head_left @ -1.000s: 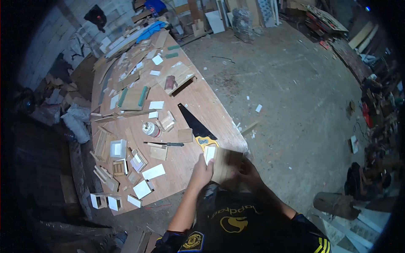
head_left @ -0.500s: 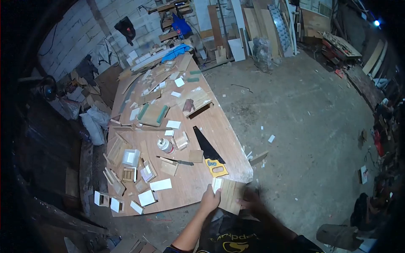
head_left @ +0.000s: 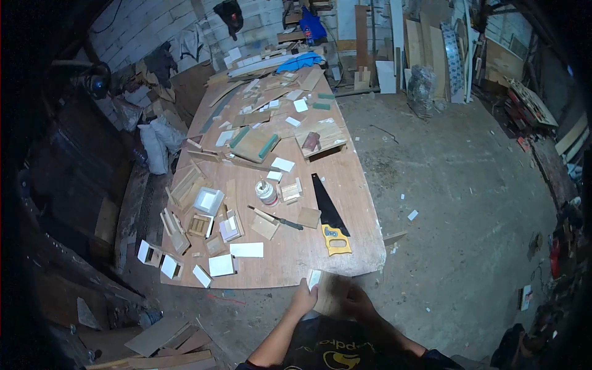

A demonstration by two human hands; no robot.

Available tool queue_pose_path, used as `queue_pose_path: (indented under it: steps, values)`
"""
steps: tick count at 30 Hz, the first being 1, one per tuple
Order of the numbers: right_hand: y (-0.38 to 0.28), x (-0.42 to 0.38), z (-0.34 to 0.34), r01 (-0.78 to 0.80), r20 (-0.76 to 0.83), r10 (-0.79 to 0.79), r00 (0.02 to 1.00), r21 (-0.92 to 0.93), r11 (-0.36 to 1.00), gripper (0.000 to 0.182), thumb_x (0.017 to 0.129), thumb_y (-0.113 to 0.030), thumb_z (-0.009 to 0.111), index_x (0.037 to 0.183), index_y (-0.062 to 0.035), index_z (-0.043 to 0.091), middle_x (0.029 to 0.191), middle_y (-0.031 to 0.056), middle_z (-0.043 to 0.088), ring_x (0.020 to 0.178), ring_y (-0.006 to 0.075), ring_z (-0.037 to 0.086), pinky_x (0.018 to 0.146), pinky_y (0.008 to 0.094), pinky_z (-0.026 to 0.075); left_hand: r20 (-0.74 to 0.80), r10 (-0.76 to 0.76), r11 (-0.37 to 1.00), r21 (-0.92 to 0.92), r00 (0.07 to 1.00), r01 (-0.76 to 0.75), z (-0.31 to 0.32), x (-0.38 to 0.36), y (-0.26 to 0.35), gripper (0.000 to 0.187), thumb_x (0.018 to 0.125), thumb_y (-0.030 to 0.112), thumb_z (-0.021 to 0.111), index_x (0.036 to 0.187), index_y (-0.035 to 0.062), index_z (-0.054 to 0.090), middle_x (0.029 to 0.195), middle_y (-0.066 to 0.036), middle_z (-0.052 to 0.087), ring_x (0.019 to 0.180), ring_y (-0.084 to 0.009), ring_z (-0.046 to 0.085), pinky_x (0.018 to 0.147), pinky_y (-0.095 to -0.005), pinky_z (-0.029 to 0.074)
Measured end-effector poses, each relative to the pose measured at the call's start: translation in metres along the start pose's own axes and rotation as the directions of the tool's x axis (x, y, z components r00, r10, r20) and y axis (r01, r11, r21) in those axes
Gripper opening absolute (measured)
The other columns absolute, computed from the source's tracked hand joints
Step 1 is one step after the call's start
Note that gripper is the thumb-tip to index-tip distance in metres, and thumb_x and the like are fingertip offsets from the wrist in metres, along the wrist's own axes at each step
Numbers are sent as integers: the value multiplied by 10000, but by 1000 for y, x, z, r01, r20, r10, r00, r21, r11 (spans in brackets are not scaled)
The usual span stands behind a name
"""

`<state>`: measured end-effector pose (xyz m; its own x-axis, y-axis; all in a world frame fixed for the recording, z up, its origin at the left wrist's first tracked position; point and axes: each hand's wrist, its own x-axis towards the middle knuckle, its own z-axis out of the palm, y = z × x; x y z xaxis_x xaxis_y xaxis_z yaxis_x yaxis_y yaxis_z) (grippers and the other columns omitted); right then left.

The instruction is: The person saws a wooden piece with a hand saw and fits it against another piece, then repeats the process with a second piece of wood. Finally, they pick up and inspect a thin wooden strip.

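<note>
In the head view, a pale wooden board [head_left: 332,295] with a white strip along its left side is held in front of my body, just off the table's near edge. My left hand [head_left: 304,298] grips its left side, thumb on the upper face. At the right side, my right hand [head_left: 359,303] is closed on the board's edge, partly in shadow. Beyond the board lies a handsaw [head_left: 332,213] with a black blade and yellow handle, near the table's right corner. Left of the saw are a small square wood piece [head_left: 309,217] and a thin dark tool [head_left: 287,223].
The wooden table [head_left: 296,259] carries a jar [head_left: 266,193], a white box [head_left: 209,200], a green-edged panel [head_left: 254,145], a larger wooden piece [head_left: 320,137] and several scraps. White sacks [head_left: 154,147] stand to the left. Boards [head_left: 416,52] lean on the far wall.
The view has turned left, so the table appears shifted right and upward. Both hands still hold the board, which now lies in deeper shadow; the right hand looks less blurred.
</note>
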<state>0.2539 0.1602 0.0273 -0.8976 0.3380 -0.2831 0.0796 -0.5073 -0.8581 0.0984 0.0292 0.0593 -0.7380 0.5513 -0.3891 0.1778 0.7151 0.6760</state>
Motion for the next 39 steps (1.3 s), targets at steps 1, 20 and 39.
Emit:
queue_pose_path:
  steps: [1, 20, 39]
  values:
    - [-5, 2, 5, -8, 4, 8, 1000, -6, 1000, 445, 843, -171, 665, 1222, -1, 506, 1140, 94, 594, 1011, 165, 576, 858, 330, 482, -1, -7, 1000, -8, 1000, 7, -3, 0, -2, 406, 914, 307, 554, 1028, -70, 453, 925, -380, 581, 896, -536, 568, 766, -544, 461]
    - [-60, 37, 83, -72, -234, 67, 970, -11, 997, 336, 844, -31, 676, 1116, -67, 483, 1052, 48, 657, 890, 101, 627, 680, 248, 505, 1, 200, 968, -152, 980, -198, -44, 70, -34, 447, 894, 300, 566, 1127, -67, 462, 1006, -346, 581, 973, -499, 569, 828, -514, 461]
    - [-67, 111, 156, -114, -288, 74, 955, -124, 986, 453, 888, -64, 641, 1310, -71, 475, 1126, 67, 624, 927, 93, 596, 688, 236, 504, -383, 354, 908, -79, 853, -412, -128, 130, -71, 291, 916, 206, 519, 1030, -42, 418, 897, -343, 583, 874, -520, 571, 719, -533, 464]
